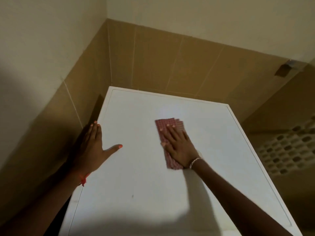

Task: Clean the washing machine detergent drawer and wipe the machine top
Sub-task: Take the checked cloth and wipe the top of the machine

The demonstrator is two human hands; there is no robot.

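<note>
The white top of the washing machine (139,176) fills the middle of the view, seen from above. A folded red-and-white checked cloth (162,127) lies flat on it, right of centre. My right hand (179,143) presses down on the cloth with straight, spread fingers. My left hand (92,142) rests flat along the top's left edge, fingers straight and thumb spread out over the surface. The detergent drawer is not in view.
Tan tiled walls (170,65) close in behind and to the left of the machine, with a dark narrow gap on the left. A wall with patterned openings (286,150) stands to the right. A small dark speck (132,196) marks the near part of the top.
</note>
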